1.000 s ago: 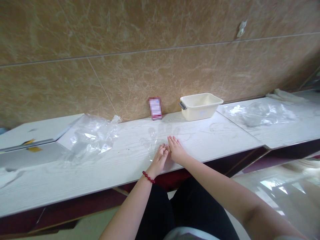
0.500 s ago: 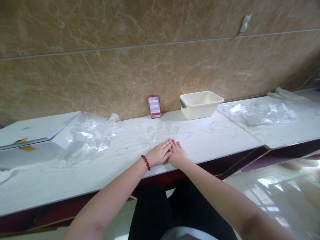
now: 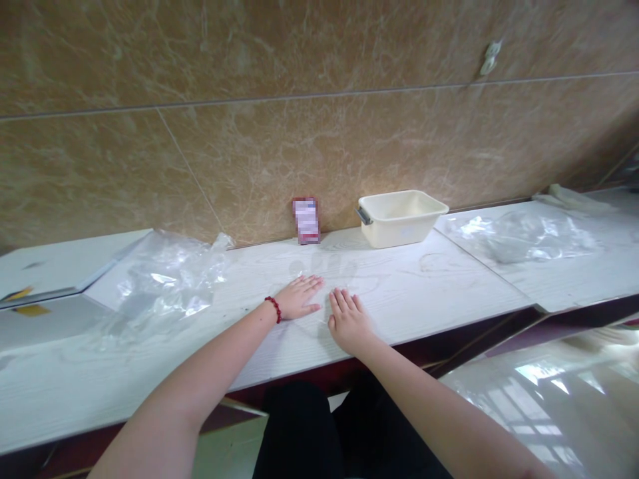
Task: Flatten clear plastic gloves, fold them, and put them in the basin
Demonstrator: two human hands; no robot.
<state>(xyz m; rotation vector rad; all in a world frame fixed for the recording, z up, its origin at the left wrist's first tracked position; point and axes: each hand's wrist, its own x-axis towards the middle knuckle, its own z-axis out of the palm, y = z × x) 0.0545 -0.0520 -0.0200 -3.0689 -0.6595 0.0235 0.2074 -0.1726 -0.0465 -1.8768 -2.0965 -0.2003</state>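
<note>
My left hand [image 3: 299, 297], with a red bead bracelet [image 3: 273, 309] at its wrist, lies palm down on the white wood-grain tabletop [image 3: 449, 279]. Its fingers are stretched out and the thumb stands apart. To its right, my right hand [image 3: 348, 322] rests flat, fingers extended and pointing away from me. A small gap separates the two hands. Faint glints around the fingers look like thin clear plastic on the table, but its outline is too faint to tell. Beyond the hands, a phone-like blurred rectangle with a red border [image 3: 306, 221] leans against the wall.
A cream plastic bin [image 3: 399, 229] with a grey handle stands by the wall. Crumpled clear plastic bags lie at left [image 3: 174, 279] and right [image 3: 529, 236]. A white box [image 3: 60, 266] sits far left. The marbled wall [image 3: 249, 153] bounds the table's back.
My hands were together, the left overlapping the right; now they are apart. The left has moved leftward, while the right stays near its place. The view has shifted slightly.
</note>
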